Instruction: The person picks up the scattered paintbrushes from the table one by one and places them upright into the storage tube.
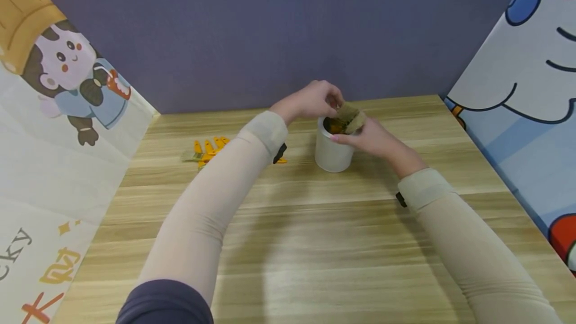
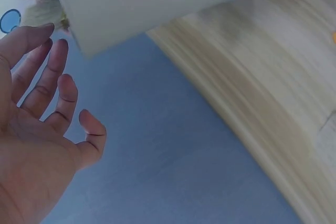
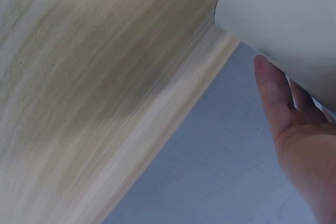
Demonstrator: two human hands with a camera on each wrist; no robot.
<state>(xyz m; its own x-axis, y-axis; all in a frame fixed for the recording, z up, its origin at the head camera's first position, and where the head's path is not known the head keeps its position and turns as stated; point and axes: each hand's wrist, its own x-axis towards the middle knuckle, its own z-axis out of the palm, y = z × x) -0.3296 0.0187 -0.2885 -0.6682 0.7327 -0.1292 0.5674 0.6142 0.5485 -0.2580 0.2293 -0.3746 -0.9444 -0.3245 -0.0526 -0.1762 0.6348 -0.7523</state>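
A white cylindrical can point(image 1: 330, 154) stands upright near the table's back edge. Paintbrushes point(image 1: 348, 115) stick out of its mouth with their tan bristles up. My right hand point(image 1: 375, 136) holds the can near the rim, thumb on the front and fingers round the far side; the right wrist view shows that hand point(image 3: 299, 114) along the can's wall. At the mouth's left side is my left hand point(image 1: 315, 99), fingertips right at the bristles. In the left wrist view, its fingers point(image 2: 63, 103) are loosely bent beside the bristles point(image 2: 44, 14), with nothing visible between them.
Several paintbrushes with orange handles point(image 1: 208, 147) lie on the wooden table point(image 1: 337, 254) to the left, partly hidden by my left forearm. A dark purple-grey wall point(image 1: 270, 29) rises behind the table. Cartoon-printed panels point(image 1: 522, 109) flank both sides.
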